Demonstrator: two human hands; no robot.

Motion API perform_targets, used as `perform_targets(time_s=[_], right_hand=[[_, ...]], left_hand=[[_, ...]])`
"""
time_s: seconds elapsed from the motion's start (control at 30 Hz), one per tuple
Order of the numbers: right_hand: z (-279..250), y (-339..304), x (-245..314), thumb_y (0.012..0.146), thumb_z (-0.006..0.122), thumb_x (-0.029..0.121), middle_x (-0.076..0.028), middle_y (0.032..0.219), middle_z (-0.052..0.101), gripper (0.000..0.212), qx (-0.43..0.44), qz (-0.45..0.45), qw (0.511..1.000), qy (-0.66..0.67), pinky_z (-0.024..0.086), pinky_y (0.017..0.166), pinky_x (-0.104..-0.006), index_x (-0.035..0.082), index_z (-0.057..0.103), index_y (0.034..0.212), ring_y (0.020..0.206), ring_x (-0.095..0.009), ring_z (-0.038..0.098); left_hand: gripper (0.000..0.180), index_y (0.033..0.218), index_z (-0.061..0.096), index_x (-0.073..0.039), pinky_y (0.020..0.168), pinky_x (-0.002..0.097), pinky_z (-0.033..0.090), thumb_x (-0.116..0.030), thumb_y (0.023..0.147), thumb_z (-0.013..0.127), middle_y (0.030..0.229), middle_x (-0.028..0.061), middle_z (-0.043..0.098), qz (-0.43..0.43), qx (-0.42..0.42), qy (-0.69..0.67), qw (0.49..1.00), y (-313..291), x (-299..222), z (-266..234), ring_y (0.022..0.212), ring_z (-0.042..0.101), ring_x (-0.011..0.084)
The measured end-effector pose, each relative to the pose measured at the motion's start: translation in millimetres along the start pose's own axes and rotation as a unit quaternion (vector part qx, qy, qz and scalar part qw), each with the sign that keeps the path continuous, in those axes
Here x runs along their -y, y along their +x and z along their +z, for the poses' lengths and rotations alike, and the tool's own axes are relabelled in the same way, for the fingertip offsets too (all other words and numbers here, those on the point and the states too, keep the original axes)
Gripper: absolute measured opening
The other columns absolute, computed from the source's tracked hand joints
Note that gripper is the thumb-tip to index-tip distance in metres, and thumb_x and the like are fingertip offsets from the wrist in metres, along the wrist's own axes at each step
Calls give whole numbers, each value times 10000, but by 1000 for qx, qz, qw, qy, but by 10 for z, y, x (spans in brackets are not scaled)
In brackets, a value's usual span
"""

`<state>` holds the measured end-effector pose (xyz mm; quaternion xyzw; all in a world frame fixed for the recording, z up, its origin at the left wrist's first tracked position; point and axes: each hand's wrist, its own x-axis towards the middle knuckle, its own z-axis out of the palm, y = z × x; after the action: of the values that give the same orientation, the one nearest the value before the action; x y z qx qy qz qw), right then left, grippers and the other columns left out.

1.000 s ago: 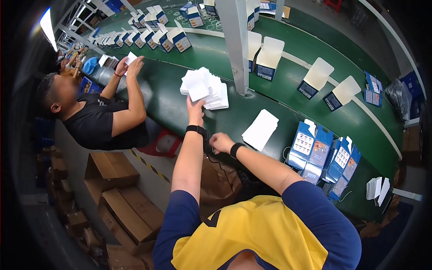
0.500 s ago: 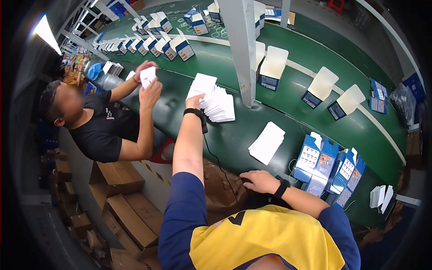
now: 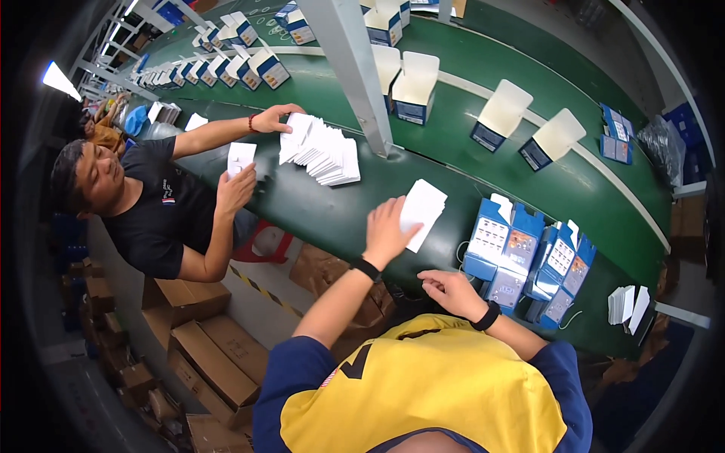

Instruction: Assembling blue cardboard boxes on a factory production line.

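Note:
My left hand [image 3: 390,232] is at the left side of a small stack of white folded leaflets [image 3: 427,210]. Its fingers stretch forward, with the thumb over the stack's near edge; none appears lifted. At the front edge of the green table [image 3: 332,215], my right hand [image 3: 453,293] rests loosely, fingers apart and holding nothing. Flattened blue printed cartons [image 3: 502,245] lie just beyond it. Farther left spreads a large fanned pile of white leaflets [image 3: 325,155]. A co-worker's hand [image 3: 277,119] touches its far left end, while their other hand [image 3: 239,185] holds a white leaflet.
A grey metal post [image 3: 343,68] rises from the table's far side. Behind it, open blue-and-white boxes [image 3: 414,89] stand along the green conveyor. White cards [image 3: 623,306] lie at the right end. Brown cartons [image 3: 219,362] sit on the floor at left.
My left hand has left the large pile and come right to the small stack. My right hand stays by the table edge. The co-worker has reached one hand to the large pile.

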<state>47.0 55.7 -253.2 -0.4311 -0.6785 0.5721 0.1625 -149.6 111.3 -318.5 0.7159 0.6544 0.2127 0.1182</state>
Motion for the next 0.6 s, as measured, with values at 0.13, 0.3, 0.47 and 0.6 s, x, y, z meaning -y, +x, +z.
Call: perform_targets(time_s=[0.13, 0.3, 0.47, 0.6], right_hand=[[-5, -242, -86, 826, 584, 82, -134, 815, 644, 213, -18, -5, 1000, -20, 493, 633, -278, 22, 611, 1028, 669, -197, 630], [-70, 106, -428, 775, 610, 114, -152, 791, 618, 140, -157, -15, 985, -75, 493, 620, -336, 41, 625, 894, 686, -293, 616], [-87, 961, -841, 723, 612, 120, -131, 787, 592, 119, -227, -152, 944, -186, 501, 605, -372, 37, 623, 808, 691, -304, 619], [11, 1186, -788, 710, 594, 85, -148, 787, 600, 131, -136, -68, 898, -412, 508, 622, -364, 22, 629, 819, 677, -298, 622]], left_hand=[[963, 1329, 271, -5, 882, 489, 364, -471, 630, 741, 1211, 183, 448, -169, 54, 59, 982, 37, -373, 186, 1093, 464, 348], [1133, 1353, 194, 12, 881, 558, 326, -510, 530, 771, 1181, 216, 429, -222, 107, 38, 968, -115, -309, 511, 1086, 444, 360], [1128, 1400, 120, -31, 885, 551, 312, -471, 576, 751, 1118, 226, 439, -251, 79, 113, 958, -156, -482, 677, 1026, 460, 368], [1103, 1413, 124, -58, 880, 534, 307, -421, 577, 747, 1034, 204, 466, -212, 53, 166, 962, -228, -380, 754, 951, 475, 353]])
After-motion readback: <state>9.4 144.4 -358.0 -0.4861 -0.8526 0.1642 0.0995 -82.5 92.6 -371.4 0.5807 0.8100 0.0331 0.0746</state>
